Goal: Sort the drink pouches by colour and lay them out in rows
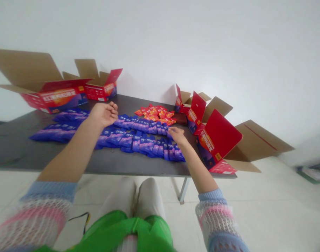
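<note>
Several purple sachets [139, 138] lie spread in rows across the dark table [15, 147]. My left hand [105, 112] hovers above the left part of the rows, fingers curled loosely, nothing visible in them. My right hand [176, 134] rests on the purple sachets at the right end, its fingertips pinching one sachet's edge. A small heap of orange-red sachets [156, 113] lies behind the purple ones.
Open red cartons stand at the back left [57, 96], another red carton [102, 87] beside it, and several open red cartons [215, 140] crowd the table's right end, one overhanging the edge. A green bag [123, 231] lies on my lap. White wall behind, pale floor below.
</note>
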Demonstrator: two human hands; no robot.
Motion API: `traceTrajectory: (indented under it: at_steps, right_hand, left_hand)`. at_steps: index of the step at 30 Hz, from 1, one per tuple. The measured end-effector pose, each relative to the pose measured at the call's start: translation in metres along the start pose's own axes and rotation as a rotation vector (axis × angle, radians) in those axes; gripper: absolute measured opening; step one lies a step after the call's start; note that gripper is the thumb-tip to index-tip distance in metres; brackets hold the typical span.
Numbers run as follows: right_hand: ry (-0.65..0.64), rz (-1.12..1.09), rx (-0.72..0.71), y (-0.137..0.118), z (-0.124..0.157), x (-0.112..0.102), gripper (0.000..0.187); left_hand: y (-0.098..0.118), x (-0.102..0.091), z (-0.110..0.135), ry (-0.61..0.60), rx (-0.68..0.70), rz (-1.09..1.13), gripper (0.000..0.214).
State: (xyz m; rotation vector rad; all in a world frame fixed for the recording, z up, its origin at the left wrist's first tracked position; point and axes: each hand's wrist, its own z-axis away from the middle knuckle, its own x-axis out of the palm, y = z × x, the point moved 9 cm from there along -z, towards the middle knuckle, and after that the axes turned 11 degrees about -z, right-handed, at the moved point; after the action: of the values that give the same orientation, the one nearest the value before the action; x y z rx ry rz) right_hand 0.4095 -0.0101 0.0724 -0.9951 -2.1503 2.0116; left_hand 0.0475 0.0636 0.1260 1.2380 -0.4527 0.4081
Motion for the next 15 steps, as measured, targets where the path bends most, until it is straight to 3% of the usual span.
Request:
traceTrajectory:
  at_steps: [4, 8, 12, 15]
  right_hand:
    - [0.009, -0.094, 0.003, -0.005, -0.016, 0.001, 0.03]
    - [0.165, -0.189, -0.167, -0.016, -0.028, -0.011, 0.03]
    - [0.184, -0.189, -0.282, -0.022, -0.035, -0.013, 0.027]
    - [0.184, -0.204, -0.299, -0.025, -0.039, -0.015, 0.027]
  left_hand:
    - [0.037, 0.009, -0.014, -0.016, 0.103, -0.015, 0.041]
    - [0.07, 0.019, -0.019, -0.067, 0.258, -0.034, 0.036]
    - [0.084, 0.031, -0.03, -0.013, 0.251, -0.167, 0.029]
    - [0.098, 0.052, -0.035, -0.026, 0.25, -0.292, 0.025]
